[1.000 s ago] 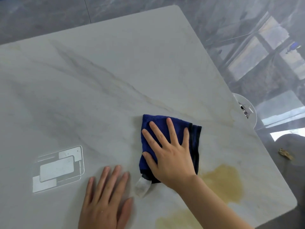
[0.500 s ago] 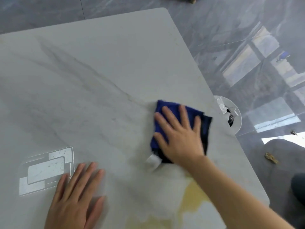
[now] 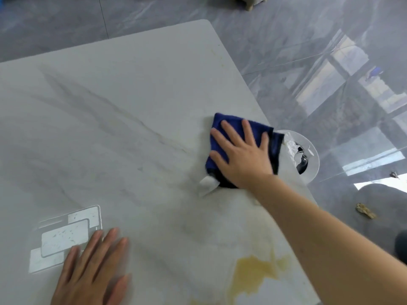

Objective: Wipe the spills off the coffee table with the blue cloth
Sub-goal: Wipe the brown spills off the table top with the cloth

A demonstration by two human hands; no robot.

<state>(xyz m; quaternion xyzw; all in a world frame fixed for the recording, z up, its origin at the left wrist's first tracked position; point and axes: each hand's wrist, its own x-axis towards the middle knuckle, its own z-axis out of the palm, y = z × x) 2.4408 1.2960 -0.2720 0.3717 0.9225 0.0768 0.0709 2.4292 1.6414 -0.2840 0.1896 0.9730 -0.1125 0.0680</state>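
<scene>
A folded blue cloth [image 3: 220, 128] with a white label lies flat on the white marble coffee table [image 3: 132, 106], close to its right edge. My right hand [image 3: 242, 155] presses down on the cloth with fingers spread. A yellowish spill [image 3: 253, 274] spreads on the tabletop near the front right, below my right forearm. My left hand [image 3: 92, 269] rests flat on the table at the front left, holding nothing.
A pale rectangular pattern [image 3: 63, 238] marks the tabletop beside my left hand. A round white bin [image 3: 308, 159] with rubbish stands on the grey tiled floor just past the table's right edge. A small scrap [image 3: 365, 211] lies on the floor at right.
My right hand has slid the cloth away from the spill, toward the table's right edge by the bin. My left hand has stayed flat on the table.
</scene>
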